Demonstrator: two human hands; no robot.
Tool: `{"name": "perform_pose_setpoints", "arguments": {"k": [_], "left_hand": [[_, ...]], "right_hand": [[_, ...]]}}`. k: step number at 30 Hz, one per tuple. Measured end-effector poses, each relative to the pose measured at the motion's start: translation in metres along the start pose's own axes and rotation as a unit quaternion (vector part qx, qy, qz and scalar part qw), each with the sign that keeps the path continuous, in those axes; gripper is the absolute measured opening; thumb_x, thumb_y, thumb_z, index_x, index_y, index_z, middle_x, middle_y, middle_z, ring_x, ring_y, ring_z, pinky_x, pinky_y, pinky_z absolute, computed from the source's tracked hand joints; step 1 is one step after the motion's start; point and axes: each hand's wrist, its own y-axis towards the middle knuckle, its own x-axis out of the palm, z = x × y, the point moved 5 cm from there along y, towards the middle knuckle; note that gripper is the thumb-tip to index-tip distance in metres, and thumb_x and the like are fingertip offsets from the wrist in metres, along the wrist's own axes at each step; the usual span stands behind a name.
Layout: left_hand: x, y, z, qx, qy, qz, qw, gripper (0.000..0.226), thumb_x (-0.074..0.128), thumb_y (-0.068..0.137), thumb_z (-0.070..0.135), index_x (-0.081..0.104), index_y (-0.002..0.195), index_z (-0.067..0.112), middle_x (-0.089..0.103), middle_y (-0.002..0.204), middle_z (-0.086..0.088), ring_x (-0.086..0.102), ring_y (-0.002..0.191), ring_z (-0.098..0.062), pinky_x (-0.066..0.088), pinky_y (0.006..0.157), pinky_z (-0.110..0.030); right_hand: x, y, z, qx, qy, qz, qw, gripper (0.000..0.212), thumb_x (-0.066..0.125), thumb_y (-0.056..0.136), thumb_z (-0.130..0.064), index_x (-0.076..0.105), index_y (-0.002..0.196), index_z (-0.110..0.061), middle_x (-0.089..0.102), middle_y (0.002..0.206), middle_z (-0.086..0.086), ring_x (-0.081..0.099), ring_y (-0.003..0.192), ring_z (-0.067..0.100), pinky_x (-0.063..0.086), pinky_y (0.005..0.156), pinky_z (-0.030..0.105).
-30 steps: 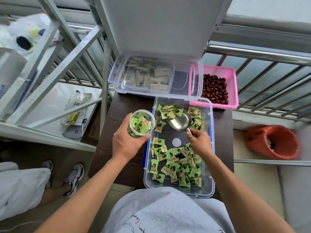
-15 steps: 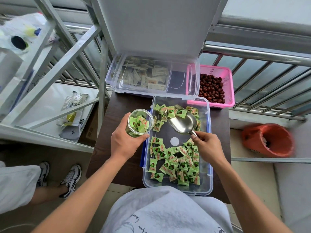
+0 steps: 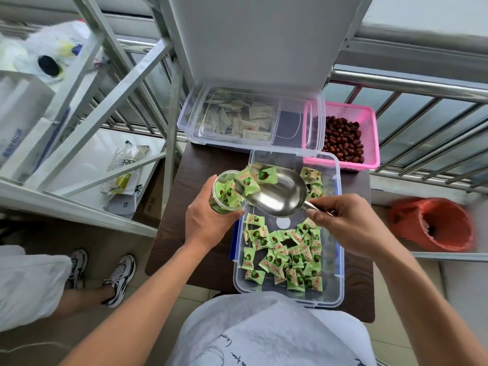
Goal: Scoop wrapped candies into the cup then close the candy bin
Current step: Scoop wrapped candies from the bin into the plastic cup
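Pinching the scoop handle [image 3: 318, 207] between thumb and fingertips [image 3: 314, 214] of the right hand [image 3: 351, 223], closed tight on it, wrist raised so the bowl tips left and down. Steel scoop [image 3: 274, 192] angled toward the cup mouth, lip just over the rim, likely to let candies slide rather than drop. Three or so green wrapped candies [image 3: 253, 178] bunched at the scoop's far-left lip, partly over the cup. Wrapping the clear cup [image 3: 224, 192] from the near side: left hand [image 3: 208, 223], fingers curled round the wall, gripping firmly, cup upright and held at the bin's left edge so spills would probably fall back inside. Cup already holding a good heap of green candies, appears well over half full. Below both hands, candy bin [image 3: 335, 299], clear, open, on the dark table [image 3: 184, 233]; remaining candies mostly in its near half, a few at the far right corner. Lid of this bin not identifiable for certain; closing not yet done. Beyond, touching the bin's far end, second clear box [image 3: 190, 120] of pale sachets. Right of that, pink basket [image 3: 369, 128] of red dates. Far right on the floor, orange-lined waste bin [image 3: 433, 223]. Left, another person's sneakers [image 3: 118, 278].
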Motion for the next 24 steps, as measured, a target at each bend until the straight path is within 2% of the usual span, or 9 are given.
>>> {"name": "perform_pose_setpoints", "arguments": {"k": [3, 7, 13, 16, 19, 21, 24], "left_hand": [[0.000, -0.001, 0.004, 0.012, -0.008, -0.005, 1.000, 0.082, 0.094, 0.068, 0.047, 0.054, 0.138, 0.036, 0.064, 0.101, 0.040, 0.062, 0.098, 0.015, 0.043, 0.084, -0.003], [-0.001, 0.000, 0.006, 0.023, 0.001, 0.007, 1.000, 0.089, 0.095, 0.067, 0.041, 0.053, 0.143, 0.026, 0.063, 0.107, 0.033, 0.059, 0.103, 0.008, 0.039, 0.087, 0.002], [0.001, 0.002, 0.002, 0.011, -0.002, 0.013, 1.000, 0.092, 0.099, 0.062, 0.028, 0.055, 0.143, 0.024, 0.066, 0.110, 0.024, 0.063, 0.104, 0.002, 0.042, 0.090, 0.000], [-0.003, 0.003, 0.000, 0.000, -0.006, 0.032, 0.999, 0.090, 0.100, 0.060, 0.031, 0.057, 0.139, 0.022, 0.064, 0.109, 0.024, 0.061, 0.102, 0.004, 0.042, 0.089, 0.000], [-0.002, 0.001, 0.001, 0.018, 0.001, 0.025, 1.000, 0.085, 0.100, 0.060, 0.029, 0.058, 0.134, 0.025, 0.062, 0.105, 0.027, 0.061, 0.098, 0.009, 0.044, 0.086, -0.002], [0.000, 0.000, 0.000, 0.031, 0.006, 0.024, 0.999, 0.083, 0.100, 0.060, 0.027, 0.058, 0.131, 0.025, 0.063, 0.108, 0.022, 0.060, 0.099, 0.005, 0.048, 0.087, -0.008], [-0.003, 0.001, -0.004, 0.028, 0.015, 0.033, 0.999, 0.085, 0.100, 0.059, 0.035, 0.054, 0.128, 0.020, 0.061, 0.115, 0.010, 0.058, 0.101, -0.003, 0.051, 0.087, -0.017]], "right_hand": [[-0.004, 0.001, -0.037, -0.034, -0.086, -0.026, 0.995, 0.011, 0.073, 0.091, -0.028, 0.081, 0.099, -0.029, 0.072, 0.067, 0.005, 0.045, 0.043, 0.008, 0.040, 0.047, 0.027], [-0.010, 0.003, -0.080, -0.068, -0.171, 0.014, 0.983, 0.010, 0.073, 0.088, -0.030, 0.082, 0.091, -0.028, 0.070, 0.058, -0.001, 0.051, 0.040, 0.008, 0.041, 0.042, 0.025], [-0.012, 0.001, -0.117, -0.142, -0.290, 0.064, 0.944, 0.016, 0.070, 0.078, -0.030, 0.078, 0.085, -0.018, 0.070, 0.068, 0.005, 0.062, 0.062, 0.028, 0.055, 0.056, 0.040], [-0.026, -0.004, -0.123, -0.150, -0.295, 0.088, 0.940, 0.014, 0.071, 0.078, -0.028, 0.080, 0.086, -0.020, 0.071, 0.067, 0.005, 0.063, 0.062, 0.029, 0.056, 0.057, 0.040], [-0.031, -0.009, -0.125, -0.147, -0.298, 0.076, 0.940, 0.012, 0.072, 0.079, -0.030, 0.081, 0.085, -0.023, 0.072, 0.068, 0.002, 0.064, 0.061, 0.025, 0.057, 0.058, 0.039], [-0.030, -0.011, -0.121, -0.140, -0.290, 0.061, 0.945, 0.013, 0.073, 0.079, -0.032, 0.082, 0.087, -0.026, 0.074, 0.071, 0.000, 0.064, 0.065, 0.024, 0.057, 0.061, 0.038], [-0.034, -0.010, -0.111, -0.107, -0.266, 0.073, 0.955, 0.013, 0.074, 0.083, -0.031, 0.082, 0.091, -0.025, 0.074, 0.071, 0.000, 0.064, 0.063, 0.020, 0.056, 0.060, 0.036]]}}
